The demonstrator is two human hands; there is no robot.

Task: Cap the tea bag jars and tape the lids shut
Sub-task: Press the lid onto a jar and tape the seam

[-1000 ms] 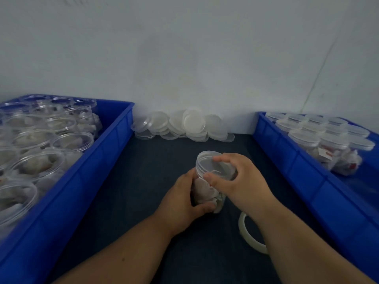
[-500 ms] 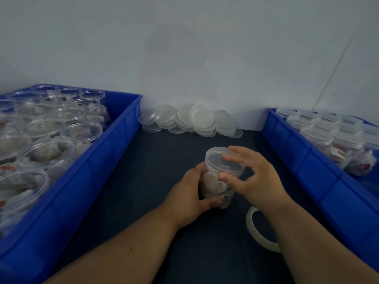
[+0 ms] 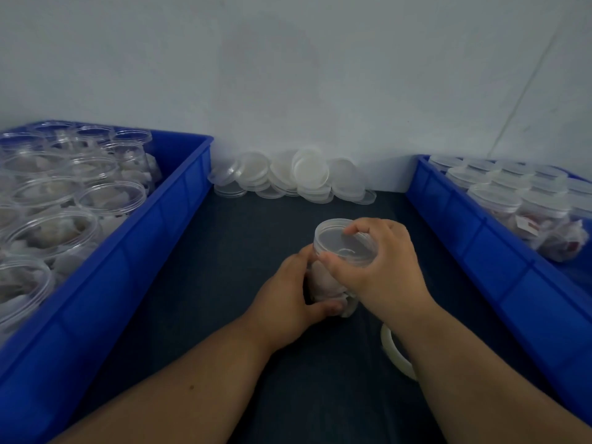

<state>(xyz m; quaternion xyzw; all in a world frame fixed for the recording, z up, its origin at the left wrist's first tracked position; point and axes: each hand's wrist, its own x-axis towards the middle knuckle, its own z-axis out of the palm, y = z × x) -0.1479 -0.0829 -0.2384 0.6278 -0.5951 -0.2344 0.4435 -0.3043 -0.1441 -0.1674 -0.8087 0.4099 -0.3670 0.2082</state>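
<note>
Clear plastic jar (image 3: 323, 280) of tea bags stands on the dark worktop (image 3: 224, 283) at centre frame. Around its body the left hand (image 3: 288, 293) has its fingers wrapped; the right hand (image 3: 384, 270) grips the lid (image 3: 336, 241) on top, fingers curled over the rim. At lower right the tape roll (image 3: 392, 350) lies partly under the forearm. The left crate (image 3: 134, 251) holds uncapped jars, the right crate (image 3: 480, 238) capped ones. Behind, loose lids (image 3: 307, 177) are piled against the wall.

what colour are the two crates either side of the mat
Both crates, left and right, are bright blue, seen in the head view.
</note>
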